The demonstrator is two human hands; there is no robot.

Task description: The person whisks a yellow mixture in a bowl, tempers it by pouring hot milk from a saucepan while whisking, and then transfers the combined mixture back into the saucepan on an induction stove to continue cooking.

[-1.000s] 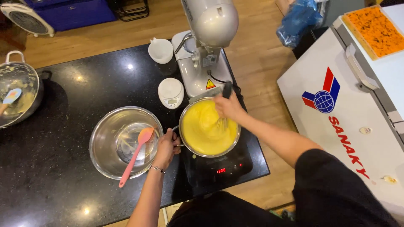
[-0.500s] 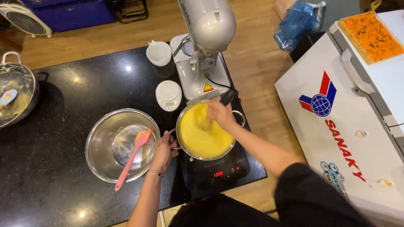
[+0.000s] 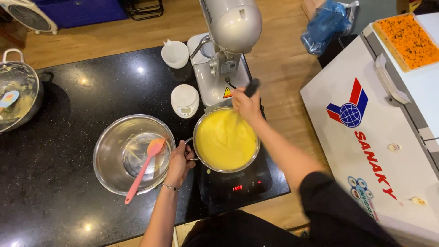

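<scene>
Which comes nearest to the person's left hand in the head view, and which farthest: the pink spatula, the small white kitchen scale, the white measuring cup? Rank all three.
From the left hand:
1. Pink spatula, just to its left in the steel mixing bowl.
2. Small white kitchen scale, behind it, beside the stand mixer.
3. White measuring cup, farthest back on the black countertop.

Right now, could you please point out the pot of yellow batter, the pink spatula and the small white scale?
pot of yellow batter [image 3: 226, 139], head view, on the batter surface.
pink spatula [image 3: 141, 171], head view, mid-handle.
small white scale [image 3: 184, 100], head view, on its round top.
</scene>
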